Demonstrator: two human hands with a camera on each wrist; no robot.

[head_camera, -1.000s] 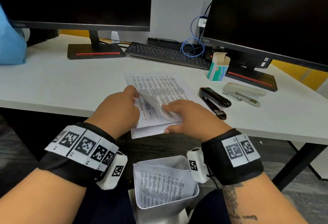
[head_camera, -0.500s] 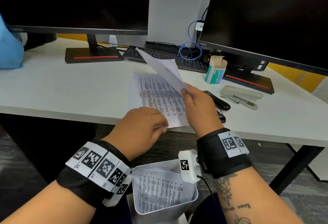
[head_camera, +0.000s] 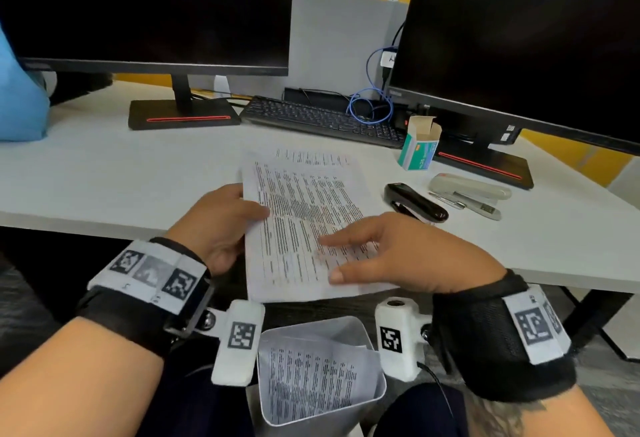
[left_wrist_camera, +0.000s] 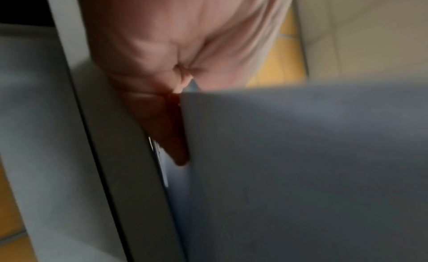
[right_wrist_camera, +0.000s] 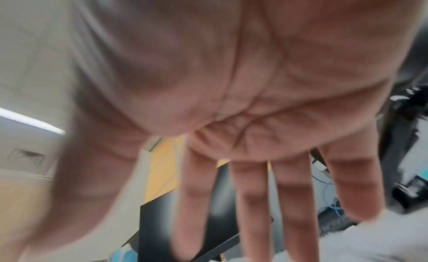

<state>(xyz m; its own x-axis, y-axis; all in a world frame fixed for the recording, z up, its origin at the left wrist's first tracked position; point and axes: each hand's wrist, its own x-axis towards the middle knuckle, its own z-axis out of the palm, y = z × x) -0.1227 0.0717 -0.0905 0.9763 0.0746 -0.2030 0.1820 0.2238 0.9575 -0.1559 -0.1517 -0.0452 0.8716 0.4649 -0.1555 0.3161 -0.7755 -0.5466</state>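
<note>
A printed sheet of paper [head_camera: 304, 215] hangs over the near edge of the white desk [head_camera: 104, 173], with another printed sheet [head_camera: 311, 156] showing beyond it. My left hand [head_camera: 221, 225] pinches the sheet's left edge, thumb on top and fingers beneath. My right hand [head_camera: 391, 249] lies over the sheet's right half with its fingers straight and spread; the right wrist view shows the open palm [right_wrist_camera: 254, 101] from below. In the blurred left wrist view, the left hand [left_wrist_camera: 166, 82] meets the underside of the paper [left_wrist_camera: 301, 165].
A grey bin [head_camera: 367, 329] holding printed paper sits in my lap. A black stapler [head_camera: 415, 202], a grey stapler [head_camera: 471, 190] and a staple box [head_camera: 417, 149] lie to the right. Two monitors [head_camera: 145, 10] and a keyboard [head_camera: 322, 121] stand behind. A blue object [head_camera: 20, 104] is far left.
The right hand let go of the sheet it had lifted and came down flat over the paper. The left hand moved to the sheet's left edge and took hold of it.
</note>
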